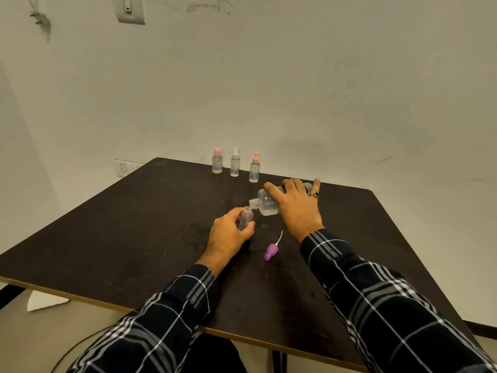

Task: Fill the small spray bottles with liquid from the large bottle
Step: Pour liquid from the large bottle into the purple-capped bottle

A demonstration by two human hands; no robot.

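**newbie_q:** Which step was this?

**tinkerer:** Mid-pour, I'd say. The right hand (pixel 295 208) had its grip wrapped over the large bottle (pixel 265 204), tipped nearly flat, open neck right at the mouth of the small spray bottle (pixel 246 218). The left hand (pixel 228 230) had its grip curled round that one, about upright near mid-worktop (pixel 134 224) (purple spray top (pixel 270 251) lay just beside, tube and all).

**newbie_q:** Next move?

**tinkerer:** Probably a slow, steady tilt, since that mouth looked tiny and easy to slop over. Then level off and screw the top on. The three capped bottles (pixel 234 165) at the far edge looked filled already.

**newbie_q:** Any brand?

**tinkerer:** Nope, no label or writing I could read.
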